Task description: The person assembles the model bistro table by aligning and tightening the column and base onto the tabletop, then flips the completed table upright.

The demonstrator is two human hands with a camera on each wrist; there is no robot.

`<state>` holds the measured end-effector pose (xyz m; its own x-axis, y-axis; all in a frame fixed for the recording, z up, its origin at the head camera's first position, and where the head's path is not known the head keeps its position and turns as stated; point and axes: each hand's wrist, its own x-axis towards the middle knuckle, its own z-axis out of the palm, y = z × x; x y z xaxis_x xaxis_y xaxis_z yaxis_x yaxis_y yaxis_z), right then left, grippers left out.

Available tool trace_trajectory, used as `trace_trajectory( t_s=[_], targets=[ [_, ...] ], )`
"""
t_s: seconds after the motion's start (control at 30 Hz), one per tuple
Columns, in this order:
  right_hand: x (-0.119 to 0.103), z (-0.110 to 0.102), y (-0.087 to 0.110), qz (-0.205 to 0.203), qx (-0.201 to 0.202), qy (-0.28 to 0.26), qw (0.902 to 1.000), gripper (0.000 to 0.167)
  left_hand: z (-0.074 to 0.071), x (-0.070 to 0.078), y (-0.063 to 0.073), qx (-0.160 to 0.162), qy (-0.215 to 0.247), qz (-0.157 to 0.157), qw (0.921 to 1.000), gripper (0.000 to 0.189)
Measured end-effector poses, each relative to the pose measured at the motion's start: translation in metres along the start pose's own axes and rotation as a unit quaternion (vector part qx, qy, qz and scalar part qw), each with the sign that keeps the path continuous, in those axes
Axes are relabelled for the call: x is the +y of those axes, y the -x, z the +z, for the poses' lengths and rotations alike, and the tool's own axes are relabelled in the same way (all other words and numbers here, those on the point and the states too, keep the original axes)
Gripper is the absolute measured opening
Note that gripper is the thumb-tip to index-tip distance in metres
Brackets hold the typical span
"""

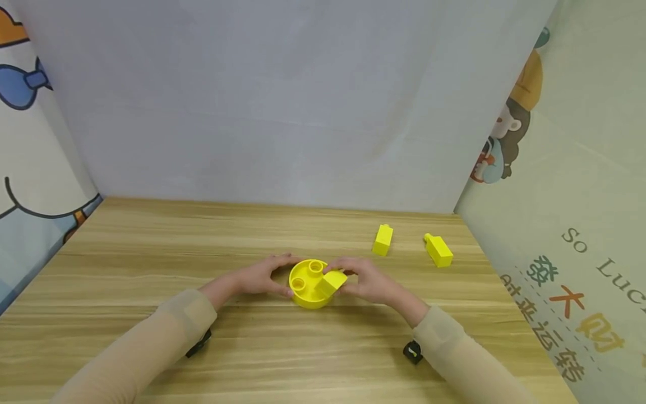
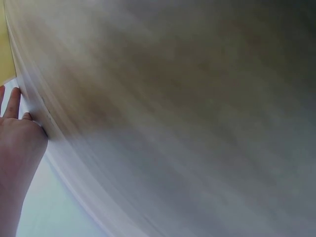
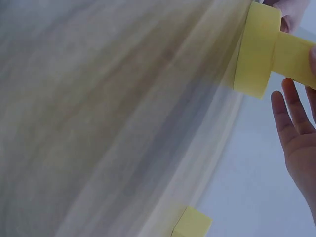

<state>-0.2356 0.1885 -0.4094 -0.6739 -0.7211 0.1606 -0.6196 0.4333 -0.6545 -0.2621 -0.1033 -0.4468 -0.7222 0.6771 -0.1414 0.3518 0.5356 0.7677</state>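
A round yellow base with raised ring-shaped sockets lies on the table in the head view. My left hand holds its left side, thumb in front and fingers behind. At the right of the base, my right hand grips a yellow rectangular block that stands in it, leaning slightly right. In the right wrist view, the block meets the base; how deep it sits is hidden. Only part of my left hand shows in the left wrist view, away from any visible object.
Two more yellow blocks, each with a small peg at one end, lie on the wooden table toward the back right: a nearer-centre block and a farther-right block. A pale curtain stands behind the table.
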Motion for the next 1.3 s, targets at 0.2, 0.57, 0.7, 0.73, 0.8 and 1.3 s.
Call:
trace_trajectory(
  t_s=[0.2,0.57,0.7,0.73,0.8,1.3],
  targets=[
    [-0.005,-0.002,-0.002,0.000,-0.010,-0.010,0.9999,0.041,-0.001,-0.001,0.001,-0.003,-0.004,0.000,1.0000,0.080],
    [0.005,-0.015,0.009,0.024,-0.024,-0.078,0.9964,0.065,0.003,0.018,0.008,0.057,-0.015,0.026,0.9979,0.106],
    [0.016,-0.029,0.020,0.030,0.018,-0.075,0.9966,0.063,0.011,0.040,0.012,0.119,-0.020,0.032,0.9921,0.107],
    [0.018,-0.034,0.022,0.034,0.031,-0.066,0.9967,0.063,0.014,0.045,0.012,0.134,-0.021,0.037,0.9900,0.106],
    [0.025,-0.042,0.027,0.042,0.056,-0.051,0.9963,0.063,0.020,0.057,0.012,0.159,-0.015,0.038,0.9864,0.106],
    [0.079,-0.093,0.070,0.244,0.230,0.127,0.9334,0.059,0.053,0.100,-0.002,0.274,0.079,-0.001,0.9585,0.091]
  ],
)
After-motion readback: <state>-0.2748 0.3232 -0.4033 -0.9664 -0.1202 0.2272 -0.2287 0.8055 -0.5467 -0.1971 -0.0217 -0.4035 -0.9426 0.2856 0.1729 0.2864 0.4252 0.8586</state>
